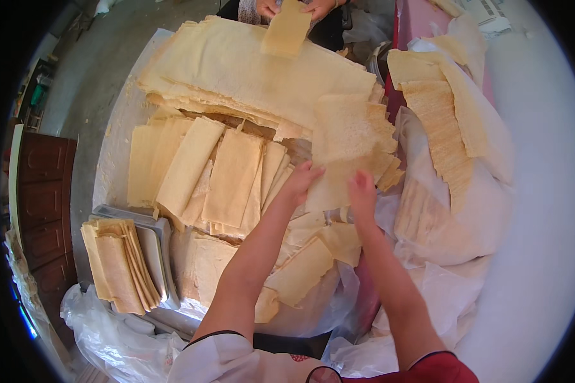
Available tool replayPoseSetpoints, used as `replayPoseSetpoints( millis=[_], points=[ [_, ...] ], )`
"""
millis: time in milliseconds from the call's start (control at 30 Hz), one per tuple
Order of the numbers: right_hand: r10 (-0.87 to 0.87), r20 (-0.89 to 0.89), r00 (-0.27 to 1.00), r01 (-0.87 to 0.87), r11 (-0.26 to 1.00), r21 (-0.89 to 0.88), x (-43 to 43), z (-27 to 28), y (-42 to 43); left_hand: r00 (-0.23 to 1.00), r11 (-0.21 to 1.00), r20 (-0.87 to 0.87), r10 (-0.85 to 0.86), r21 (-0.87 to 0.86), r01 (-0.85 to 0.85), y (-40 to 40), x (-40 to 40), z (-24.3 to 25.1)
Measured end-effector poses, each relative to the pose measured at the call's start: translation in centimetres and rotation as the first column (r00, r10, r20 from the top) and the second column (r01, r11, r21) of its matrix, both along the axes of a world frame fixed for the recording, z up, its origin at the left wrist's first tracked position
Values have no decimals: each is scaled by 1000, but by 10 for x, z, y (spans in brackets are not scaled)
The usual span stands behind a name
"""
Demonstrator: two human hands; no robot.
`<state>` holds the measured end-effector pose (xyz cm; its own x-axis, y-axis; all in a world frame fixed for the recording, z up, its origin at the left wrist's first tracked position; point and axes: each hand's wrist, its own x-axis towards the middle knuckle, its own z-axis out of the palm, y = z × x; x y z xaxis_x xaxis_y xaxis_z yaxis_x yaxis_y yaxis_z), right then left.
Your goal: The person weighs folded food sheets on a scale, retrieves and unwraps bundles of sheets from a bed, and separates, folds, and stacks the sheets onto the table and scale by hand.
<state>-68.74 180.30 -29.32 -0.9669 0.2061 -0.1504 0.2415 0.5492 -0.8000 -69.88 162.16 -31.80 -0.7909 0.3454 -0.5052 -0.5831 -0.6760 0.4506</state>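
Note:
A thin tan sheet (347, 127), apparently dried tofu skin, lies in front of me with its lower part doubled or overlapped. My left hand (305, 182) holds its left edge, thumb on top. At the sheet's lower right edge is my right hand (362, 194), fingers curled and blurred by motion; whether it grips the sheet is unclear. Left of my hands, folded sheets (232, 177) and a rolled-looking folded sheet (189, 167) lie in an overlapping row. Beyond them spreads a wide stack of large flat sheets (249, 62).
A folded bundle (120, 268) rests on a grey scale (165, 258) at the left. Across the table, another person's hands (318, 7) hold a narrow sheet (287, 31). Plastic-wrapped stacks (426, 220) stand at the right, with loose sheets (436, 119) on top. Broken pieces (302, 273) lie beneath my forearms.

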Motion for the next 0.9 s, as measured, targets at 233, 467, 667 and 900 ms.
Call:
replayPoseSetpoints(
  millis=[233, 467, 667, 900],
  points=[
    [-166, 508, 845, 510, 532, -676, 20, 30, 21, 984, 951, 64, 165, 255, -176, 18, 30, 7],
    [-55, 203, 978, 193, 611, -767, -4, 39, 21, 959, 743, -177, 222, -606, -284, 40, 51, -12],
    [159, -7, 987, -155, 949, -275, -2, 97, 18, 736, 273, -672, -83, -726, -632, 81, 30, 110],
    [73, -289, 955, -137, 968, -209, 23, 110, 8, 956, 767, -194, 220, -571, -293, 84, 34, 137]
  ],
)
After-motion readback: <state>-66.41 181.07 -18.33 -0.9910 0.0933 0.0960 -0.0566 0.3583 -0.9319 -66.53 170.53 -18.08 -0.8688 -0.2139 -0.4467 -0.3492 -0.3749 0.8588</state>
